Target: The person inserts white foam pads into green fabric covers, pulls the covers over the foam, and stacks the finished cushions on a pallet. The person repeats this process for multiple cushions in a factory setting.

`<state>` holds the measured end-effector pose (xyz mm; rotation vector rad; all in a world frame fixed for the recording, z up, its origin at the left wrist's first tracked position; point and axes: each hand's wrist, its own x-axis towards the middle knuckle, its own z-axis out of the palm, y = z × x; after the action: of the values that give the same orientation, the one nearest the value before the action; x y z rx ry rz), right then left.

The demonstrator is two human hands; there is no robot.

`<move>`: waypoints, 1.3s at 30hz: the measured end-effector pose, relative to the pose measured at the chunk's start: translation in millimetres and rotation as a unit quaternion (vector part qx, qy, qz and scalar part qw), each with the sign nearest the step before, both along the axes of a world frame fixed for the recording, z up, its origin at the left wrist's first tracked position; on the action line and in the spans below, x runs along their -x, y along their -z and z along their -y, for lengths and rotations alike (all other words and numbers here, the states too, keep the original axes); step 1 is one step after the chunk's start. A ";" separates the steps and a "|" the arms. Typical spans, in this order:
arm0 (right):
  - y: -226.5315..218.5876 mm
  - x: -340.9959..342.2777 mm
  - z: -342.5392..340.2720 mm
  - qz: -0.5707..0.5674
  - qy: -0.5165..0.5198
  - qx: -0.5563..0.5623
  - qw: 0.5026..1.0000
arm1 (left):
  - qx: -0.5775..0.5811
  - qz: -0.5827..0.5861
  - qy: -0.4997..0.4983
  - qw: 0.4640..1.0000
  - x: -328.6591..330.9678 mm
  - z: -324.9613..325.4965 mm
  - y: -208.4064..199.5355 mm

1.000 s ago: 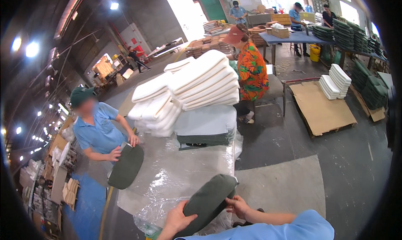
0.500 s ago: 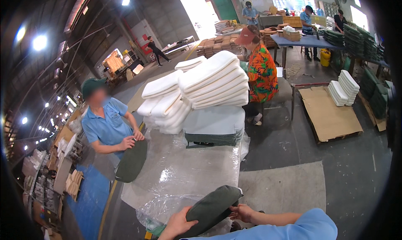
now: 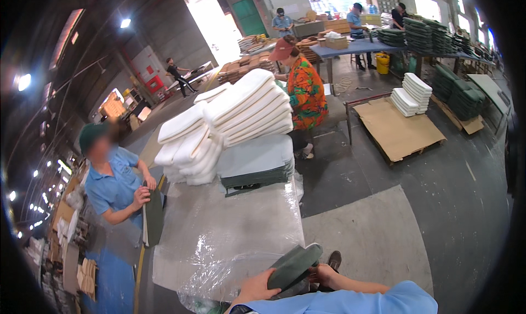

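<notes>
A dark green cushion (image 3: 296,266) with a strip of white showing at its far end is between my hands, low over the near end of the table. My left hand (image 3: 258,286) grips its left side, fingers on top and spread along the fabric. At the opposite edge, my right hand (image 3: 327,275) pinches the cover; its fingertips are partly hidden. Clear plastic film (image 3: 219,278) lies crumpled beside my left hand. Farther along the table, white foam pads (image 3: 249,103) are piled high, next to a stack of folded dark green covers (image 3: 257,166) with a pale grey top.
Across the table's left side, a co-worker (image 3: 112,171) holds another green cushion (image 3: 154,215). A person in a patterned shirt (image 3: 307,89) sits beyond the foam pile. To the right, cardboard (image 3: 400,130) on a pallet bears more white pads (image 3: 411,95). The table (image 3: 230,215) is plastic-covered.
My view has swung to the right. The green cushion in my hands is tilted and looks shorter. The co-worker has turned the other cushion upright, edge-on.
</notes>
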<state>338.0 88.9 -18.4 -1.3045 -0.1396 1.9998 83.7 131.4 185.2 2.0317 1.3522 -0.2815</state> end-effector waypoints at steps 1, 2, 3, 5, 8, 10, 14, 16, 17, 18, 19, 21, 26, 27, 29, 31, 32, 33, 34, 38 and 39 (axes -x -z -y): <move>0.1 -0.8 0.4 0.010 0.005 -0.001 1.000 | -0.006 -0.009 0.033 0.999 -0.5 0.5 8.1; -1.0 3.5 4.5 0.016 0.007 0.004 1.000 | -0.013 -0.004 0.040 0.999 1.8 3.3 11.4; -2.0 4.9 7.1 0.022 0.010 0.009 1.000 | -0.007 0.006 0.032 0.999 2.8 3.3 15.1; -1.2 -0.2 7.4 0.017 0.036 -0.002 0.999 | 0.004 0.024 0.019 1.000 1.9 2.8 14.3; 5.6 0.1 11.8 -0.011 0.088 -0.007 0.996 | 0.054 0.064 0.011 0.996 -3.8 -4.1 0.3; 13.1 0.9 13.8 -0.030 0.102 -0.016 0.994 | 0.057 0.089 0.005 0.994 -1.1 -9.9 8.3; 28.5 -3.0 10.1 -0.088 0.163 -0.021 0.983 | 0.070 0.079 0.037 0.994 -24.9 -19.4 0.1; 36.1 -3.9 12.5 -0.087 0.185 -0.019 0.979 | 0.077 0.063 0.062 0.993 -30.7 -24.0 7.3; 36.8 -4.1 11.9 -0.085 0.192 -0.018 0.977 | 0.080 0.056 0.071 0.993 -31.4 -25.8 11.4; 37.4 -3.2 12.1 -0.087 0.199 -0.014 0.976 | 0.084 0.056 0.071 0.992 -30.6 -27.1 14.4; 38.0 -2.1 12.0 -0.089 0.206 -0.010 0.975 | 0.089 0.055 0.070 0.992 -29.2 -28.0 17.1; 36.9 -2.1 11.4 -0.090 0.213 -0.005 0.973 | 0.090 0.064 0.074 0.991 -26.1 -29.6 23.5; 35.4 -2.8 9.6 -0.108 0.224 -0.006 0.969 | 0.091 0.111 0.091 0.985 -19.3 -32.8 36.0; 34.9 -2.0 8.5 -0.110 0.224 -0.008 0.968 | 0.084 0.110 0.090 0.986 -16.2 -32.5 39.4; 36.1 -0.9 6.7 -0.115 0.225 -0.012 0.967 | 0.069 0.108 0.088 0.988 -11.2 -32.5 45.8; 39.4 0.8 4.4 -0.133 0.232 -0.022 0.963 | 0.073 0.106 0.095 0.987 -10.0 -35.5 50.8; 39.2 2.3 3.2 -0.143 0.233 -0.026 0.961 | 0.075 0.105 0.096 0.987 -10.2 -36.2 50.9; 39.0 3.0 3.1 -0.144 0.235 -0.029 0.961 | 0.086 0.105 0.094 0.986 -10.3 -36.9 50.7; 38.7 3.5 4.1 -0.144 0.238 -0.032 0.960 | 0.097 0.105 0.093 0.985 -11.2 -37.8 49.6; 37.3 9.2 7.4 -0.148 0.243 -0.052 0.957 | 0.161 0.166 0.078 0.970 -1.6 -43.6 60.7; 36.9 11.1 8.6 -0.154 0.255 -0.056 0.953 | 0.191 0.178 0.080 0.962 -9.1 -46.1 52.2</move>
<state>326.9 80.3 -55.3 -0.8338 0.2104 1.6883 92.7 177.5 133.0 1.7611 0.8412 -0.2137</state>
